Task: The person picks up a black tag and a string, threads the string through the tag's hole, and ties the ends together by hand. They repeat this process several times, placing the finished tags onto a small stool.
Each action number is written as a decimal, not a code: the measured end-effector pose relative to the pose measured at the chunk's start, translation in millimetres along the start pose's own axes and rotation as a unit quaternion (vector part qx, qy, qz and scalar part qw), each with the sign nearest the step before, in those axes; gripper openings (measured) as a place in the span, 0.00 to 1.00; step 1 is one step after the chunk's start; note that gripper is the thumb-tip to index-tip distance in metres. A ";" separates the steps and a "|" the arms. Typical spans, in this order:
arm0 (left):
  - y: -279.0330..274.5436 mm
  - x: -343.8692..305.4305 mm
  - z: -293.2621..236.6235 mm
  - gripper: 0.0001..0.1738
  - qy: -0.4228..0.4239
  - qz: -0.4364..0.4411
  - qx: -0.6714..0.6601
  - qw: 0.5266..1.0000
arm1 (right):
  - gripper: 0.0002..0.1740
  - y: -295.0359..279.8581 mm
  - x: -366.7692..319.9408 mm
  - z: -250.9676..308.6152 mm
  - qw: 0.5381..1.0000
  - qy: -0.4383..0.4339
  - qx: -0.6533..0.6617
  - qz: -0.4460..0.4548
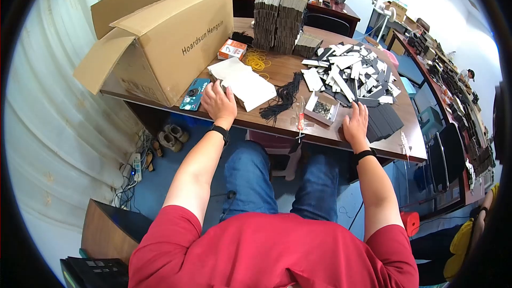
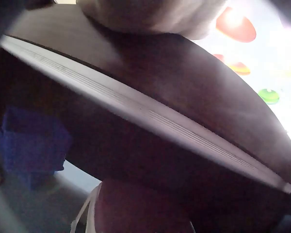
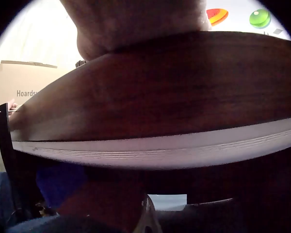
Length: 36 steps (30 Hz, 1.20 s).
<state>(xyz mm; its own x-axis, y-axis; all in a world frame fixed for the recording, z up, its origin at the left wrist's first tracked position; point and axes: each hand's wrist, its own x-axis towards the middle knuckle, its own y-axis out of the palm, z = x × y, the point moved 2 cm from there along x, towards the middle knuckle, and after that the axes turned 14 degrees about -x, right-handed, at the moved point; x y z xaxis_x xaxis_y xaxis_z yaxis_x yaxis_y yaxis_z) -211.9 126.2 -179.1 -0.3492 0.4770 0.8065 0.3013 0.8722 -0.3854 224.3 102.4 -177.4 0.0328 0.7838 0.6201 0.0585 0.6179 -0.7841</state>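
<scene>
Person (image 1: 274, 250) sits at table (image 1: 282, 68). Left hand (image 1: 219, 104) rests at near edge, fingers loose, between blue packet (image 1: 194, 96) and white sheet (image 1: 244, 82); can't tell from here whether it touches either. Right hand (image 1: 356, 125) rests at same edge, fingers relaxed, between small open box (image 1: 319, 118) of tiny parts (image 1: 322, 108) and stack of dark sheets (image 1: 385, 121). Neither grips anything. Orange-handled tool (image 1: 301, 122) lies left of box; heap of black and white strips (image 1: 346, 72) behind.

By my left hand (image 1: 219, 104), a blue printed piece (image 1: 192, 96) lies flat, a white sheet (image 1: 244, 83) to its right. By my right hand (image 1: 356, 126) sit an open white box (image 1: 334, 113) of small bits (image 1: 322, 108), left, and flat black pieces (image 1: 385, 122), right.
</scene>
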 end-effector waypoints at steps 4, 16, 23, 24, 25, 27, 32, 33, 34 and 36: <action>-1.4 0.5 -1.5 0.23 0.000 0.024 -0.001 1.000 | 0.30 1.6 -0.5 -0.6 1.000 0.007 0.011 -0.008; -2.2 -0.9 2.4 0.23 0.010 0.027 -0.035 0.999 | 0.27 2.1 0.8 -2.4 1.000 -0.006 0.025 -0.012; -2.3 -3.0 4.3 0.22 0.012 0.030 -0.041 0.999 | 0.26 -0.5 1.9 -0.5 1.000 0.001 0.022 -0.005; -2.4 -3.1 4.6 0.22 0.017 0.026 -0.037 0.999 | 0.26 -4.4 0.7 3.6 1.000 -0.007 0.023 -0.008; -1.5 -3.1 3.2 0.21 0.021 0.022 -0.034 0.999 | 0.26 -7.3 0.8 4.5 1.000 -0.015 0.023 -0.013; -0.7 -3.8 2.1 0.20 0.030 0.016 -0.031 0.999 | 0.26 -11.5 1.0 3.9 0.999 -0.017 0.014 -0.029; -1.0 -4.0 3.7 0.18 0.044 0.011 -0.045 0.998 | 0.26 -16.5 -0.4 4.0 0.995 -0.041 0.072 -0.049; -0.4 -4.1 3.0 0.18 0.040 0.008 -0.036 0.998 | 0.26 -18.6 -0.4 3.9 0.993 -0.049 0.099 -0.046; -0.3 -3.3 2.0 0.18 0.037 0.012 -0.040 0.998 | 0.26 -20.1 -0.5 5.0 0.991 -0.051 0.117 -0.038; 0.9 -2.4 -1.8 0.18 0.026 0.023 -0.043 0.998 | 0.27 -26.0 0.7 5.2 0.985 -0.076 0.152 -0.036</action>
<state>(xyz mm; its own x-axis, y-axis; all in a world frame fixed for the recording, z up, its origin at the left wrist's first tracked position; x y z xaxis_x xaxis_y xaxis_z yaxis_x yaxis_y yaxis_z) -209.1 125.6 -180.6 -0.2871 0.5078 0.8122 0.3909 0.8362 -0.3846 217.6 87.2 -156.6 -0.1113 0.7236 0.6812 -0.2473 0.6437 -0.7242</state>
